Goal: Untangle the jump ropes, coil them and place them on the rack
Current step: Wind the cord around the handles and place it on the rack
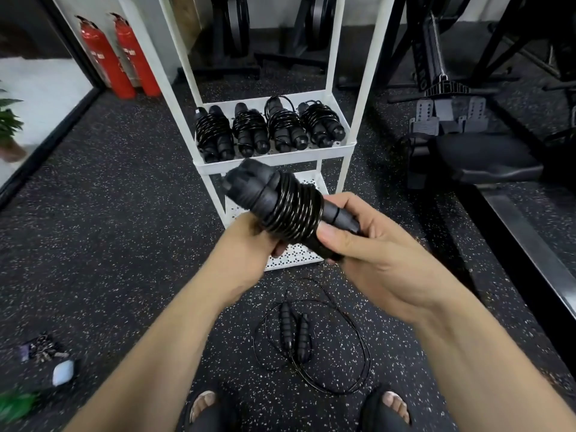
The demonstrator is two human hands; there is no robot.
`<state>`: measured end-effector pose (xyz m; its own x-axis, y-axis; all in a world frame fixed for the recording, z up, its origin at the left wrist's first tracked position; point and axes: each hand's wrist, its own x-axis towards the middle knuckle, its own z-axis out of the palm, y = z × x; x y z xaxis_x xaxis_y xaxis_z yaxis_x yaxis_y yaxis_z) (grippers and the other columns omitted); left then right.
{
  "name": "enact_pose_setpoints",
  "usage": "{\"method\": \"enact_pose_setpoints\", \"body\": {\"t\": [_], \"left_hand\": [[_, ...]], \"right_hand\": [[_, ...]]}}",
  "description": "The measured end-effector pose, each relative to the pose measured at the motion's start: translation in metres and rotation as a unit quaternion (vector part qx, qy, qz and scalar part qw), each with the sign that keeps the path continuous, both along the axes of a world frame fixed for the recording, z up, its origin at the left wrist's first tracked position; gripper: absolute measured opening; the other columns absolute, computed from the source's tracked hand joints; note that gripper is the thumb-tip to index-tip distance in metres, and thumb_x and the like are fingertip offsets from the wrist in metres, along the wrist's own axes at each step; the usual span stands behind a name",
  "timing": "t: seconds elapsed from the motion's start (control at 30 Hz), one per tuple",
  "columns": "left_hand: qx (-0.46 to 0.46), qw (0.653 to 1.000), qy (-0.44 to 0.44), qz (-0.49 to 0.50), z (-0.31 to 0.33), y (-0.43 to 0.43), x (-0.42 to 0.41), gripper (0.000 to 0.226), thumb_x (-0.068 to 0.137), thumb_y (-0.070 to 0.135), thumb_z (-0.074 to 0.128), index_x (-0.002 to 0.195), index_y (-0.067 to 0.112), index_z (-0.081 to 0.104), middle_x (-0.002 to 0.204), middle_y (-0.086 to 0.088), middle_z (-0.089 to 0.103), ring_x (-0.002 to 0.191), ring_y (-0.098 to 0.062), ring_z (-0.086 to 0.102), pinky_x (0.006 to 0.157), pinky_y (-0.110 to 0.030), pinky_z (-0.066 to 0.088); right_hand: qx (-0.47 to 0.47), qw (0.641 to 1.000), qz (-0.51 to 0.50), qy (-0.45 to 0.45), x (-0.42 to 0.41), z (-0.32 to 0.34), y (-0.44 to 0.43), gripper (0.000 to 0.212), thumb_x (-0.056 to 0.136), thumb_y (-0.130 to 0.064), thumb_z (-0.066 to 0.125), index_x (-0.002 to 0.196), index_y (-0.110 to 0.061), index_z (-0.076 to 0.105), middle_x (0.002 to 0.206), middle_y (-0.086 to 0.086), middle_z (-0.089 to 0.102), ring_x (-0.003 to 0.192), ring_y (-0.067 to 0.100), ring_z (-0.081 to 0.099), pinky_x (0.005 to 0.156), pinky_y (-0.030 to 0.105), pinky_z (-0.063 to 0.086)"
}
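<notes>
left hand [249, 241] fingers mostly hidden under coiled jump rope [286, 207], curled round it, right hand [367, 254] grips handle end, bundle held before white rack [274, 157], loose rope [311, 335] on floor

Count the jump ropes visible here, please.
6. Four coiled ones sit on the rack shelf; left hand and right hand grip a fifth rope; a loose rope lies on the floor. More may be hidden.
</notes>
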<state>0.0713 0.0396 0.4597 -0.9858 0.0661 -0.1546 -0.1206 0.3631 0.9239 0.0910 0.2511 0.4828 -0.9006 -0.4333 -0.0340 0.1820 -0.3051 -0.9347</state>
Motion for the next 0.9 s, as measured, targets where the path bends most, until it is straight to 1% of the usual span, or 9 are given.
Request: {"method": "enact_pose_setpoints", "body": {"t": [0.17,0.23,0.33,0.43,0.5,0.57,0.67,0.8,0.9], "left_hand": [[-0.047,0.999,-0.001,-0.021,0.003,0.032,0.012,0.038,0.110,0.012,0.050,0.072,0.018,0.055,0.059,0.008,0.055,0.047,-0.004,0.039,0.050,-0.022,0.031],[-0.023,0.999,-0.007,-0.032,0.004,0.040,0.016,0.034,0.111,0.014,0.049,0.078,0.019,0.056,0.062,0.007,0.059,0.053,-0.005,0.047,0.057,-0.024,0.037],[0.019,1.000,-0.016,-0.011,0.003,0.043,0.016,0.029,0.111,0.019,0.054,0.085,0.017,0.065,0.064,0.003,0.066,0.060,-0.012,0.057,0.071,-0.037,0.049],[0.027,0.999,-0.023,0.013,0.004,0.040,0.016,0.027,0.107,0.013,0.058,0.083,0.020,0.069,0.061,0.002,0.068,0.055,-0.010,0.055,0.062,-0.031,0.045],[-0.011,0.999,-0.030,0.008,0.005,0.035,0.016,0.028,0.102,0.006,0.059,0.081,0.021,0.070,0.061,0.002,0.070,0.052,-0.012,0.051,0.057,-0.028,0.039],[-0.056,0.997,-0.040,-0.018,0.007,0.030,0.017,0.031,0.099,0.004,0.060,0.077,0.024,0.070,0.058,0.007,0.069,0.047,-0.009,0.046,0.049,-0.026,0.034],[-0.095,0.994,-0.039,-0.032,0.009,0.029,0.017,0.034,0.096,0.004,0.063,0.074,0.028,0.069,0.050,0.014,0.064,0.042,-0.006,0.044,0.045,-0.026,0.032],[-0.083,0.996,0.004,0.025,0.007,0.034,0.017,0.033,0.092,0.005,0.066,0.080,0.033,0.076,0.061,0.008,0.072,0.051,-0.021,0.064,0.049,-0.030,0.042],[-0.071,0.994,0.055,0.064,0.005,0.031,0.013,0.025,0.096,0.010,0.070,0.082,0.029,0.079,0.070,0.007,0.074,0.059,-0.014,0.068,0.056,-0.031,0.052]], "right_hand": [[0.015,0.993,-0.119,-0.015,-0.002,-0.006,-0.009,0.032,0.091,-0.017,0.082,0.117,-0.012,0.064,0.102,0.004,0.071,0.080,0.010,0.059,0.075,0.029,0.041],[-0.001,0.988,-0.153,-0.009,-0.001,-0.006,-0.010,0.030,0.091,-0.009,0.077,0.117,-0.008,0.061,0.097,0.006,0.072,0.075,0.013,0.063,0.067,0.024,0.049],[0.016,0.983,-0.181,0.002,0.000,-0.007,-0.011,0.033,0.093,0.000,0.076,0.120,0.000,0.057,0.101,0.019,0.071,0.073,0.032,0.068,0.062,0.037,0.057],[0.082,0.981,-0.175,0.013,-0.004,-0.009,-0.006,0.040,0.086,-0.004,0.088,0.114,-0.008,0.059,0.108,0.025,0.071,0.081,0.040,0.069,0.072,0.048,0.058],[0.152,0.976,-0.153,0.016,-0.006,-0.005,0.000,0.050,0.075,-0.003,0.095,0.108,-0.012,0.058,0.099,0.015,0.074,0.080,0.032,0.070,0.073,0.044,0.058],[0.228,0.967,-0.109,0.018,-0.006,0.002,0.007,0.069,0.071,-0.003,0.097,0.120,-0.018,0.052,0.092,0.003,0.079,0.077,0.022,0.073,0.069,0.035,0.055],[0.311,0.947,-0.064,0.058,-0.004,0.008,0.014,0.095,0.076,-0.010,0.094,0.146,-0.049,0.043,0.101,0.004,0.082,0.088,0.030,0.078,0.077,0.044,0.061],[0.294,0.944,-0.118,0.087,-0.006,0.000,0.011,0.074,0.075,-0.015,0.095,0.133,-0.044,0.059,0.100,0.004,0.082,0.087,0.027,0.078,0.082,0.054,0.063],[0.222,0.956,-0.187,0.033,-0.007,-0.008,0.008,0.072,0.067,-0.021,0.100,0.124,-0.031,0.057,0.101,0.011,0.081,0.088,0.040,0.079,0.084,0.068,0.062]]}}
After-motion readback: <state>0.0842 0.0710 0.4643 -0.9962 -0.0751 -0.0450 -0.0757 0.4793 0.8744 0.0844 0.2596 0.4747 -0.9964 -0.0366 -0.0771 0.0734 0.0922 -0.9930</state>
